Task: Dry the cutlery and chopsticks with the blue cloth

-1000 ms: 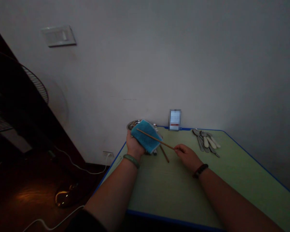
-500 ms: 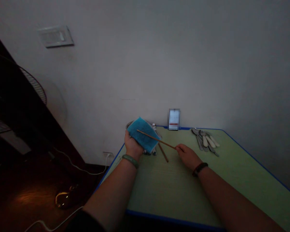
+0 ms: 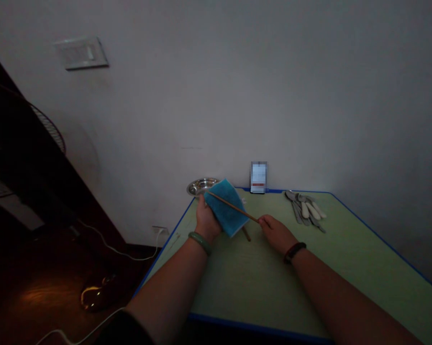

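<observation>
My left hand (image 3: 205, 221) is closed on a blue cloth (image 3: 227, 208), held up over the far left part of the green table (image 3: 259, 273). My right hand (image 3: 275, 233) pinches the near end of a thin wooden chopstick (image 3: 233, 207), whose far part lies across the cloth. A second chopstick (image 3: 246, 234) lies on the table just under the cloth. A green bangle sits on my left wrist and a dark bracelet on my right.
A metal bowl (image 3: 200, 186) stands at the table's far left corner. A small blurred card (image 3: 259, 177) leans on the wall. Several spoons (image 3: 305, 208) lie at the far right. A fan (image 3: 46, 132) and cables (image 3: 104, 242) are on the floor to the left.
My left hand and the cloth have shifted right and toward me, uncovering the metal bowl. The chopstick in my right hand stays across the cloth.
</observation>
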The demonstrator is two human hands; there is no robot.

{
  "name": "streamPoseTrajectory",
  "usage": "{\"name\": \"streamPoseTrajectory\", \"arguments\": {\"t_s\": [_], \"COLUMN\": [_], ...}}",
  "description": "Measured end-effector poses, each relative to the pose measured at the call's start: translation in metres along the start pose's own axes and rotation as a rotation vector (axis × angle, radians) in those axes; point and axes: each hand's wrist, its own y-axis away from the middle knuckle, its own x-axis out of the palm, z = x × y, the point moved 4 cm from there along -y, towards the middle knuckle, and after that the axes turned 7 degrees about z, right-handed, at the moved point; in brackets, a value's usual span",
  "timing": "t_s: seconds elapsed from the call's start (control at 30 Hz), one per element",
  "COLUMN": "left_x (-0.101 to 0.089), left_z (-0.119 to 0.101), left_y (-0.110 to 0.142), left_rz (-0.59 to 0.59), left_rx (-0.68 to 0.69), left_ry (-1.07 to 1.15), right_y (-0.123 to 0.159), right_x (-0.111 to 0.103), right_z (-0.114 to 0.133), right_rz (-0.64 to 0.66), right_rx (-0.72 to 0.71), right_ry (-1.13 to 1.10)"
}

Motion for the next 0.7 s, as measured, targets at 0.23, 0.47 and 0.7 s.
{"name": "streamPoseTrajectory", "arguments": {"t_s": [0.23,0.47,0.7], "left_x": [0.008,0.013,0.005], "left_z": [0.004,0.004,0.001], "left_y": [0.007,0.011,0.005], "left_rz": [-0.036,-0.019,-0.037], "left_rx": [-0.002,-0.027,-0.001], "left_ry": [-0.008,0.0,-0.018], "right_y": [0.001,0.0,0.003], "right_x": [0.001,0.004,-0.001], "right_z": [0.013,0.007,0.01], "right_rz": [-0.001,-0.002,-0.014], "right_rx": [-0.018,-0.028,-0.025], "right_ry": [0.045,0.032,-0.042]}}
